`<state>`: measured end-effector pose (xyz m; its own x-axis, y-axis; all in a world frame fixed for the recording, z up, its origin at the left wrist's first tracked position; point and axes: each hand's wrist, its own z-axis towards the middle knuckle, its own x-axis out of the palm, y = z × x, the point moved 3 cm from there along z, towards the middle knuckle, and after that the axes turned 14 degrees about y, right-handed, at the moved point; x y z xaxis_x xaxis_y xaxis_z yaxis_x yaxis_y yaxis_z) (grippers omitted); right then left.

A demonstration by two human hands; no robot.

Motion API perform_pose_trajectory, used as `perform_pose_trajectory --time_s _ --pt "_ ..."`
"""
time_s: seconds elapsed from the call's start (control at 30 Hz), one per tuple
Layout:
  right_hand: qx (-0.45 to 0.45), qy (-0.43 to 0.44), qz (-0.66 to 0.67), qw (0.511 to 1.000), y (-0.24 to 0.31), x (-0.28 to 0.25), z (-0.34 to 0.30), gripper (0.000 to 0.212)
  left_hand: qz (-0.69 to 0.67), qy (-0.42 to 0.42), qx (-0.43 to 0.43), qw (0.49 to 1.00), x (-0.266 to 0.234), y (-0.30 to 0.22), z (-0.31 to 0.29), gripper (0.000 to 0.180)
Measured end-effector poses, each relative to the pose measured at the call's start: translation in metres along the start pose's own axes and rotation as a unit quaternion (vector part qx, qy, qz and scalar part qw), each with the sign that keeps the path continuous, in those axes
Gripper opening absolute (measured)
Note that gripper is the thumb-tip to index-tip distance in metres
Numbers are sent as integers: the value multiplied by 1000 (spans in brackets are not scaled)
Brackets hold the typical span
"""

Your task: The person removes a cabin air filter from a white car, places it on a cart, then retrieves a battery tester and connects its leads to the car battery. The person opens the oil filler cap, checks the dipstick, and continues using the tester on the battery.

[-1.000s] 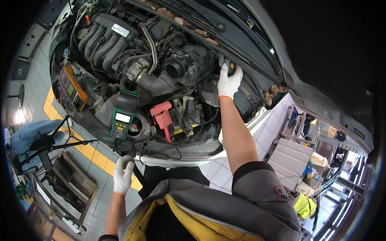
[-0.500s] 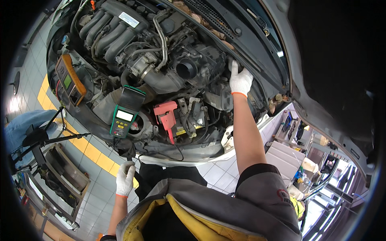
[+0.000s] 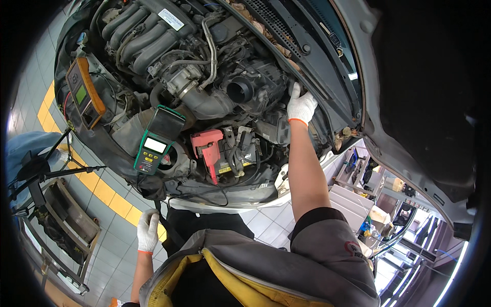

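Observation:
My right hand [image 3: 302, 107], in a white glove with an orange cuff, reaches to the back of the engine bay beside the black air filter housing [image 3: 262, 82]. Its thumb points up; the fingers bend down around something hidden from view. My left hand [image 3: 148, 231], gloved alike, hangs low in front of the car with loosely curled fingers and nothing visible in them. A green handheld tester [image 3: 154, 145] with a lit screen rests at the front of the bay. Right of it, a red clamp [image 3: 207, 146] sits on the car battery [image 3: 235, 158].
An orange-framed meter [image 3: 82, 97] leans at the left of the bay. The engine intake manifold [image 3: 148, 38] lies at the back. The raised bonnet [image 3: 409, 128] overhangs the right side. A tripod [image 3: 64, 176] and a wheeled cart [image 3: 71, 225] stand left; someone's blue-clothed leg [image 3: 30, 151] is beyond.
The view has shifted slightly, moving most of the scene left. My right hand stays near the air filter housing, its thumb now farther from the fingers. My left hand remains low with curled fingers.

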<state>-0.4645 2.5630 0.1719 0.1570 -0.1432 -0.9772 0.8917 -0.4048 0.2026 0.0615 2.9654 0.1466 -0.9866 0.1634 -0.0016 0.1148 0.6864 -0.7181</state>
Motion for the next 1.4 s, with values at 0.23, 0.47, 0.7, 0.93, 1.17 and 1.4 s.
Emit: perform_pose_trajectory --time_s 0.23,0.47,0.7,0.93,1.17,1.4 --pt "36 104 -39 993 10 -21 6 78 15 15 1 1000 -5 8 11 21" --pt "88 136 -68 984 22 -24 11 86 20 20 -8 1000 -9 20 12 21" --pt "81 167 -67 980 10 -18 21 89 -18 30 -23 999 -13 40 8 26" --pt "186 234 3 954 0 -11 38 90 -13 51 -40 998 -15 40 17 25" --pt "161 229 -60 958 7 -12 37 97 -33 27 -41 998 -21 39 19 24" --pt "108 155 -14 982 -6 8 53 84 -59 11 -51 997 -23 50 12 23"
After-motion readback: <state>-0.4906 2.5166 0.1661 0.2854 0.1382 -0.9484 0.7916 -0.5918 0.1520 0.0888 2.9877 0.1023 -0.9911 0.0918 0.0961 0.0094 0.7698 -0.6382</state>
